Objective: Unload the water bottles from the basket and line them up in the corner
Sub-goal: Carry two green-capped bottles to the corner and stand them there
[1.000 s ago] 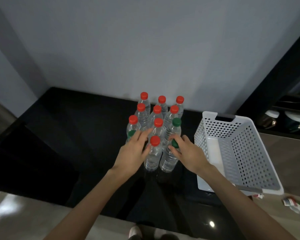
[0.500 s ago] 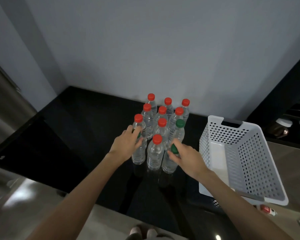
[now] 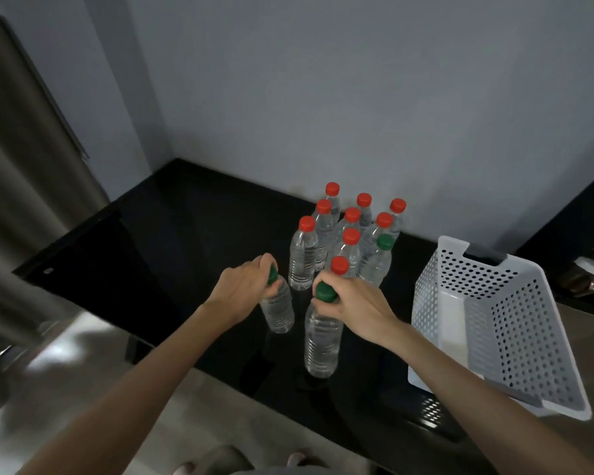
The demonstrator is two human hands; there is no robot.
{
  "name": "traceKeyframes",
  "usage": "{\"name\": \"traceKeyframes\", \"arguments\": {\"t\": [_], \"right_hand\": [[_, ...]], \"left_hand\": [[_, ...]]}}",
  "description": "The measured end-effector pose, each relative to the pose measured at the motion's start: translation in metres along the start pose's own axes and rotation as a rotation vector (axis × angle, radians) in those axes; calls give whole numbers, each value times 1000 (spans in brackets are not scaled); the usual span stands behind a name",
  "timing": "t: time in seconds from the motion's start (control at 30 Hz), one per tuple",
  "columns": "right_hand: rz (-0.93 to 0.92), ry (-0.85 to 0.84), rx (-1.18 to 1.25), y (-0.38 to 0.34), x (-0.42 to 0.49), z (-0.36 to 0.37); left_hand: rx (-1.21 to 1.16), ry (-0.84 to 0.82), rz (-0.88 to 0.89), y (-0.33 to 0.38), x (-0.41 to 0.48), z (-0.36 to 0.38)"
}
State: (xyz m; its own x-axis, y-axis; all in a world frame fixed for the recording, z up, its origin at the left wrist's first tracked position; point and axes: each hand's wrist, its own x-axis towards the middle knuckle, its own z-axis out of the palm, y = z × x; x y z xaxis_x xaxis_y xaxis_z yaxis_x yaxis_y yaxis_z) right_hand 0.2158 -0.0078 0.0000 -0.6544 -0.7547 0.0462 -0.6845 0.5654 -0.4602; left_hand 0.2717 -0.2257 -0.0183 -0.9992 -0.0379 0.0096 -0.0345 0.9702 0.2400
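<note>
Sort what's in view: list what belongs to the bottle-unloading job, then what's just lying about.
Job:
- standing bottles
- bottle in left hand
- bottle in right hand
- basket
- black counter

Lying about:
- dim items beyond the basket, too dark to identify

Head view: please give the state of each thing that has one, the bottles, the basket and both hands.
left hand: closed around the neck of a green-capped bottle.
right hand: closed around the neck of another green-capped bottle.
Red-capped bottles: upright, capped, grouped near the wall.
Third green-capped bottle: upright, capped, at the group's right.
basket: tilted, no bottles visible inside.
</note>
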Motion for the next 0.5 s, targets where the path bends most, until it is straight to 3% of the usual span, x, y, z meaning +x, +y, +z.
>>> {"name": "traceKeyframes", "arguments": {"t": [0.23, 0.5], "right_hand": [[11, -20, 32, -73, 48, 38], [138, 25, 19, -171, 139, 82]], "left_hand": [[-49, 6, -27, -70, -54, -27], [-181, 74, -22, -210, -98, -92]]}}
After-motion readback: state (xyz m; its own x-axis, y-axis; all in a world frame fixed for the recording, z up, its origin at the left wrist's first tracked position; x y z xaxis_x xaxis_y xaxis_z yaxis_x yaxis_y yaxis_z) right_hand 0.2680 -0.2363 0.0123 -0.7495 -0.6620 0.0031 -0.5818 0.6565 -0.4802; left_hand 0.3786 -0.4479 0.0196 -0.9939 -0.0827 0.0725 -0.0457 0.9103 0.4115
